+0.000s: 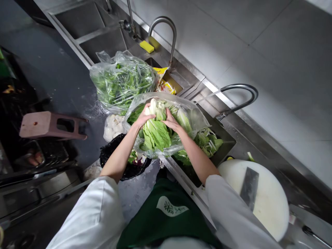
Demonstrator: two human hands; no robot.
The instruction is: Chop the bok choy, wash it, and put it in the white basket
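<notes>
Leafy green vegetables (pixel 157 135) with pale stems are gripped between both hands over an open clear plastic bag (pixel 198 119). My left hand (pixel 144 117) is wrapped round their left side, near the pale stem ends. On the right side, my right hand (pixel 171 121) presses against the same bunch, thumb toward the middle. More leaves (pixel 183 119) lie inside the bag around the hands. Cut greens (pixel 207 141) rest in the sink just right of the bag. The fingertips are partly hidden by the leaves.
A full bag of greens (pixel 124 81) sits behind left. Below are a black-lined bin (pixel 111 152) and a white bag (pixel 114 126). A pink stool (pixel 36 124) stands at left. Right, a cleaver (pixel 249 188) lies on a round cutting board (pixel 272 200). A faucet (pixel 243 86) arches over the sink.
</notes>
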